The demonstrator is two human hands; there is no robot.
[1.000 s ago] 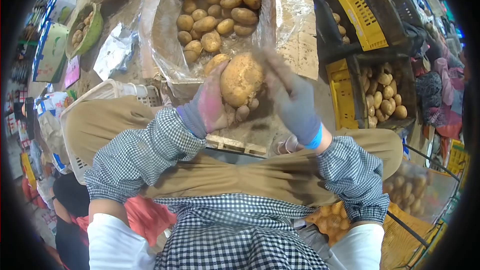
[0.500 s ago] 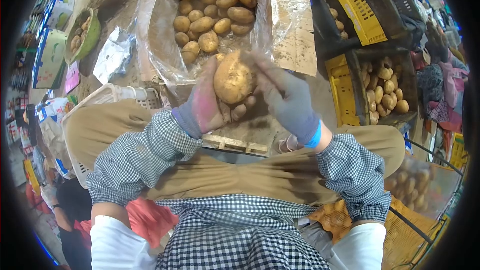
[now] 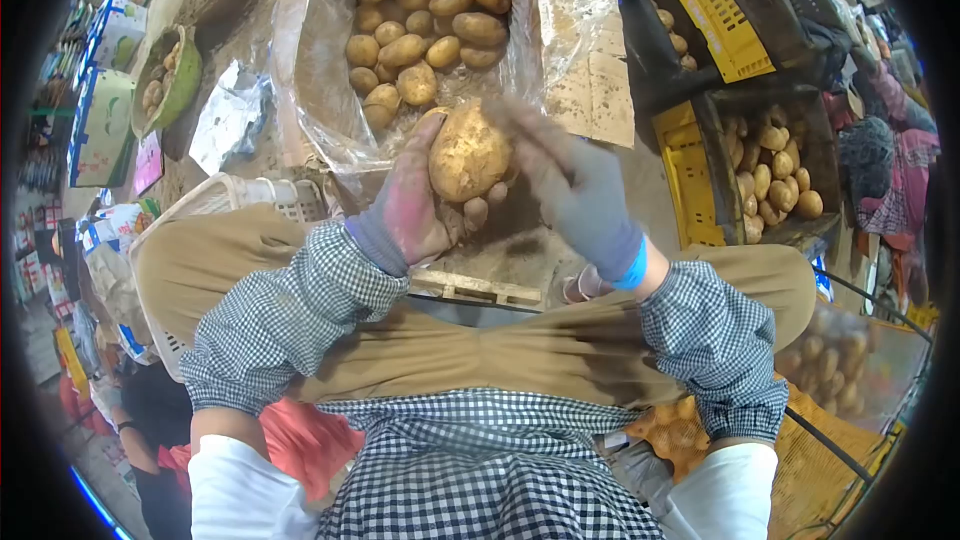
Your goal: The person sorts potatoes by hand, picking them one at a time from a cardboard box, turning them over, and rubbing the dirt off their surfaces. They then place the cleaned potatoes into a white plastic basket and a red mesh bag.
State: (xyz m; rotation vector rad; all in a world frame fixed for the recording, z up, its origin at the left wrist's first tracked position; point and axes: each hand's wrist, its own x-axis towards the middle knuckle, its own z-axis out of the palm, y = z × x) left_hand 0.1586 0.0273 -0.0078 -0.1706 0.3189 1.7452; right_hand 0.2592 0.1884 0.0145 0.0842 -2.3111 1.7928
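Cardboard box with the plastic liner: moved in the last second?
No. The cardboard box keeps its place against the lower yellow crate on the right; only the view shifts.

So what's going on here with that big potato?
A person has a large, round, yellow-brown potato in the gloved left hand. The gloved right hand is close against its side, too blurred to tell whether it touches. Just beyond is an open brown cardboard box with a clear plastic lining and many smaller potatoes inside. Off to the right, a black-and-yellow plastic crate holds more.
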